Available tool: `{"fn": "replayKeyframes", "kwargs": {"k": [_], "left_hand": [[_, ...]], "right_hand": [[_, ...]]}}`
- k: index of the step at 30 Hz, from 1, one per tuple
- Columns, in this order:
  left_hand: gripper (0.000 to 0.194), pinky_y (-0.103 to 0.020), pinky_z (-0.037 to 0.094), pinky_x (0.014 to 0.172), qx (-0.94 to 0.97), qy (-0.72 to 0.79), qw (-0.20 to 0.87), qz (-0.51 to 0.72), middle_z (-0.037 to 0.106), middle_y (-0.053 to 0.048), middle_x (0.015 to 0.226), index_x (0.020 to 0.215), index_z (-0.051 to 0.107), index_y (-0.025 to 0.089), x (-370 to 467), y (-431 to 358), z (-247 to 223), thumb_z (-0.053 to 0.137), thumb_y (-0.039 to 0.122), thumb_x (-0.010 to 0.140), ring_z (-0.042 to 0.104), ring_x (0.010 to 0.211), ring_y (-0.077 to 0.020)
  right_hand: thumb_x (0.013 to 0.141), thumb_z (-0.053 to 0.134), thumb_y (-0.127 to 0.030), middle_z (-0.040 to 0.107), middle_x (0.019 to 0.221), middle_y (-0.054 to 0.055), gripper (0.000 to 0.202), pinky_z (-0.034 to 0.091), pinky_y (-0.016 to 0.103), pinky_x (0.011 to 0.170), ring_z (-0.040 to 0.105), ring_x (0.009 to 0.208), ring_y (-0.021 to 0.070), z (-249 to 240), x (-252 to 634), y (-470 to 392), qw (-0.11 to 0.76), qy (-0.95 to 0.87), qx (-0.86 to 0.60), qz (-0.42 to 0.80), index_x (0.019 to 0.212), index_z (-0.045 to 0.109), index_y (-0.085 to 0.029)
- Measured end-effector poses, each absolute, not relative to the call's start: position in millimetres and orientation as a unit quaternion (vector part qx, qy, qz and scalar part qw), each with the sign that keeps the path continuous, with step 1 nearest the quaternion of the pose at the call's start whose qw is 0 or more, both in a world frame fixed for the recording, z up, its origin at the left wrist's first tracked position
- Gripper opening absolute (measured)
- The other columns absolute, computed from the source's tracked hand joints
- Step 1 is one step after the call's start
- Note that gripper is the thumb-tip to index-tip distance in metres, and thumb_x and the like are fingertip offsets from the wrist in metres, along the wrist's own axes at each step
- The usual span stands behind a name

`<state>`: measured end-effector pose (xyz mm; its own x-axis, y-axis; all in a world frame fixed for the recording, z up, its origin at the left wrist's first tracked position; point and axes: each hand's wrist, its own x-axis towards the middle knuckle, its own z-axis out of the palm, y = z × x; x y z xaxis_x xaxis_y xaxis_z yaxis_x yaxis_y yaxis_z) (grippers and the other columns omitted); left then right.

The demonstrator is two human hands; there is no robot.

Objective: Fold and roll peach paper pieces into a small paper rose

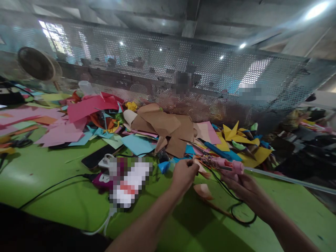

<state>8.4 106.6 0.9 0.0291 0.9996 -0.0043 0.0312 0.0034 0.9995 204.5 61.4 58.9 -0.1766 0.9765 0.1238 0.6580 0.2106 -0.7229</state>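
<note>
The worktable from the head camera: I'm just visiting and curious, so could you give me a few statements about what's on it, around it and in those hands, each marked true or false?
1. The right hand holds a pink glue gun. True.
2. The tabletop is red. False: it is green.
3. A round fan stands at the left of the view. True.
4. The left hand lies flat and holds nothing. False: it pinches a peach paper piece.
5. The brown sheets lie at the far left edge of the view. False: they are heaped near the middle.
</note>
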Motion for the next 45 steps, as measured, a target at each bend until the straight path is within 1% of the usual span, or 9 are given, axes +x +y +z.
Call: {"fn": "replayKeyframes", "kwargs": {"k": [7, 13, 18, 24, 29, 33, 36, 41, 45], "left_hand": [[0.021, -0.023, 0.026, 0.041, 0.516, 0.482, 0.512, 0.489, 0.041, 0.004, 0.041, 0.050, 0.050, 0.020, 6.8, 106.1, 5.0, 0.047, 0.028, 0.070, 0.040, 0.038, -0.0106], [0.018, -0.022, 0.028, 0.040, 0.512, 0.469, 0.525, 0.492, 0.045, 0.004, 0.046, 0.054, 0.052, 0.019, 7.4, 106.2, 4.4, 0.048, 0.028, 0.070, 0.041, 0.038, -0.0094], [0.019, -0.021, 0.027, 0.039, 0.505, 0.467, 0.526, 0.500, 0.043, 0.005, 0.045, 0.053, 0.050, 0.020, 7.7, 106.5, 3.7, 0.048, 0.030, 0.069, 0.040, 0.038, -0.0088], [0.023, -0.021, 0.027, 0.039, 0.489, 0.463, 0.533, 0.513, 0.039, 0.006, 0.046, 0.051, 0.045, 0.021, 6.9, 104.4, 8.6, 0.050, 0.035, 0.068, 0.037, 0.040, -0.0085], [0.019, -0.021, 0.026, 0.040, 0.486, 0.463, 0.533, 0.514, 0.040, 0.005, 0.046, 0.051, 0.046, 0.021, 5.8, 104.2, 11.0, 0.047, 0.032, 0.067, 0.038, 0.039, -0.0086], [0.017, -0.022, 0.025, 0.040, 0.491, 0.462, 0.535, 0.510, 0.042, 0.004, 0.044, 0.049, 0.047, 0.021, 5.6, 103.8, 13.2, 0.045, 0.028, 0.064, 0.039, 0.038, -0.0090], [0.021, -0.022, 0.025, 0.040, 0.494, 0.455, 0.534, 0.513, 0.042, 0.004, 0.044, 0.049, 0.047, 0.021, 5.3, 102.7, 15.3, 0.046, 0.032, 0.067, 0.039, 0.039, -0.0092], [0.021, -0.022, 0.023, 0.041, 0.485, 0.454, 0.534, 0.524, 0.038, 0.005, 0.043, 0.048, 0.045, 0.021, 4.4, 101.6, 17.2, 0.047, 0.031, 0.066, 0.037, 0.040, -0.0087], [0.020, -0.021, 0.024, 0.041, 0.477, 0.451, 0.536, 0.530, 0.036, 0.006, 0.044, 0.048, 0.044, 0.021, 4.0, 100.4, 18.4, 0.049, 0.029, 0.066, 0.036, 0.041, -0.0084]], "right_hand": [[0.081, 0.061, -0.060, 0.056, 0.064, 0.002, 0.042, 0.043, 0.029, 0.053, 0.049, 0.059, 0.0176, 58.6, 208.7, 57.3, 0.300, -0.706, -0.584, 0.265, 0.067, 0.058, -0.021], [0.084, 0.060, -0.057, 0.062, 0.078, 0.004, 0.037, 0.047, 0.029, 0.061, 0.053, 0.068, 0.0191, 61.5, 204.6, 56.2, 0.307, -0.704, -0.575, 0.283, 0.086, 0.065, -0.020], [0.083, 0.058, -0.059, 0.054, 0.066, 0.001, 0.040, 0.043, 0.028, 0.055, 0.046, 0.060, 0.0161, 60.5, 205.1, 56.6, 0.300, -0.704, -0.587, 0.265, 0.073, 0.058, -0.020], [0.081, 0.058, -0.060, 0.052, 0.063, 0.001, 0.042, 0.041, 0.029, 0.053, 0.046, 0.059, 0.0170, 59.2, 212.0, 52.7, 0.297, -0.703, -0.597, 0.247, 0.067, 0.054, -0.021], [0.082, 0.058, -0.060, 0.050, 0.063, 0.000, 0.041, 0.039, 0.028, 0.052, 0.044, 0.059, 0.0162, 60.4, 210.9, 50.2, 0.305, -0.695, -0.593, 0.270, 0.071, 0.056, -0.021], [0.082, 0.057, -0.060, 0.053, 0.066, 0.002, 0.042, 0.041, 0.028, 0.054, 0.046, 0.061, 0.0171, 62.4, 205.1, 52.0, 0.305, -0.701, -0.586, 0.269, 0.072, 0.057, -0.020], [0.083, 0.056, -0.061, 0.058, 0.070, 0.003, 0.043, 0.043, 0.029, 0.056, 0.050, 0.064, 0.0191, 62.2, 203.4, 54.1, 0.294, -0.707, -0.588, 0.262, 0.078, 0.063, -0.019], [0.084, 0.057, -0.059, 0.060, 0.071, 0.003, 0.042, 0.043, 0.029, 0.057, 0.051, 0.063, 0.0186, 60.6, 206.9, 52.8, 0.291, -0.700, -0.596, 0.266, 0.085, 0.067, -0.019], [0.084, 0.058, -0.058, 0.058, 0.069, 0.002, 0.040, 0.043, 0.028, 0.056, 0.049, 0.062, 0.0175, 59.0, 211.7, 49.9, 0.292, -0.695, -0.598, 0.272, 0.078, 0.063, -0.019]]}}
